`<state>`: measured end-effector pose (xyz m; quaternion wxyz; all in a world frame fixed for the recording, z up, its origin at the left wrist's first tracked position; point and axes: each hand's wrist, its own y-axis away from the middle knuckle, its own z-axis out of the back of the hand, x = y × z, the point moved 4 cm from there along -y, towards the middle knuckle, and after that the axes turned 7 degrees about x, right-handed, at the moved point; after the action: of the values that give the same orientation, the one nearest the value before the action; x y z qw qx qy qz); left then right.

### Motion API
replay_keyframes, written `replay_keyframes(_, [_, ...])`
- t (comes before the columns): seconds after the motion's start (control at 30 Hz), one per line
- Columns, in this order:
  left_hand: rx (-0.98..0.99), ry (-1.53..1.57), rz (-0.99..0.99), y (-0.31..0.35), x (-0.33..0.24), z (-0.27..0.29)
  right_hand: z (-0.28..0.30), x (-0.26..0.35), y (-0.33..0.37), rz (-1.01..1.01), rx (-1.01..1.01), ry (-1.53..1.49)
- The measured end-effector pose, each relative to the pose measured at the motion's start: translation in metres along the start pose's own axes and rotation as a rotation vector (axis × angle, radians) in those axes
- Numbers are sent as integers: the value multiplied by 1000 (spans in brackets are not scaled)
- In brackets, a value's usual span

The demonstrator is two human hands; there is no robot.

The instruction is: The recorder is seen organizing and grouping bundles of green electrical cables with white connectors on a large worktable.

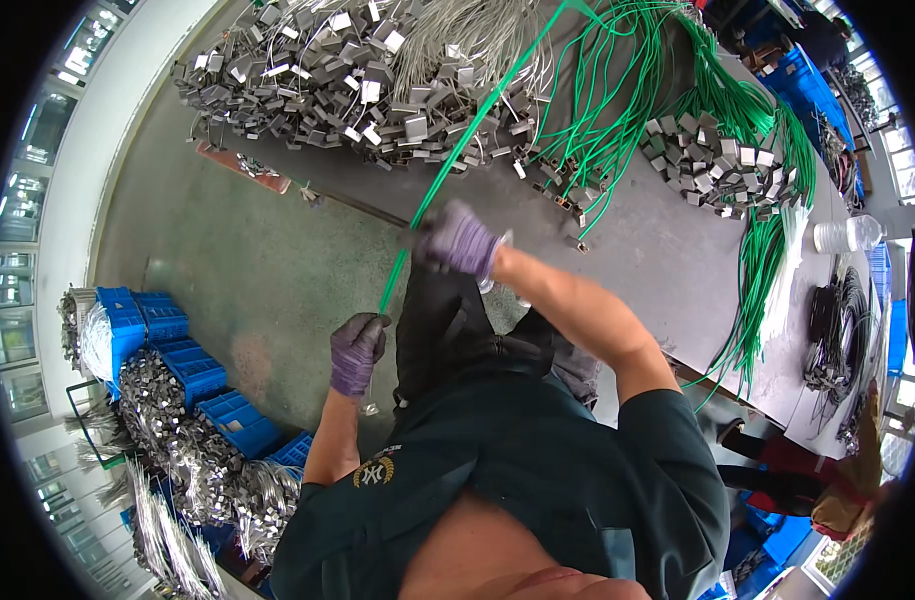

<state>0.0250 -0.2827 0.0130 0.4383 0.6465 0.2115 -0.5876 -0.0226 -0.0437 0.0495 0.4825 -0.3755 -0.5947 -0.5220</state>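
Note:
My left hand, in a purple glove with dark fingers, is closed on the lower end of a taut bundle of thin green cables. Just below that hand a small pale metal bit sticks out. My right hand, gloved alike and slightly blurred, is closed around the same bundle farther up, by the table's near edge. From there the bundle slants up to the right across the grey table. More green cables with small metal ends lie spread to its right.
A big heap of metal clips on pale wires covers the table's far left. At right are another clip pile, a clear plastic bottle and black cable coils. Blue crates and clip heaps stand at lower left. A person is at far right.

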Motion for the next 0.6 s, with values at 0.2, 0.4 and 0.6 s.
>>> replay_keyframes(0.2, [67, -7, -118, 17, -3, 5, 28, 73, 8, 143, 3, 267])
replay_keyframes(0.4, [-5, -53, -150, 16, 1, 2, 42, 104, 4, 224, -62, 136])
replay_keyframes(0.6, [70, -58, 20, -3, -9, -1, -12, 11, -4, -176, 208, 161])
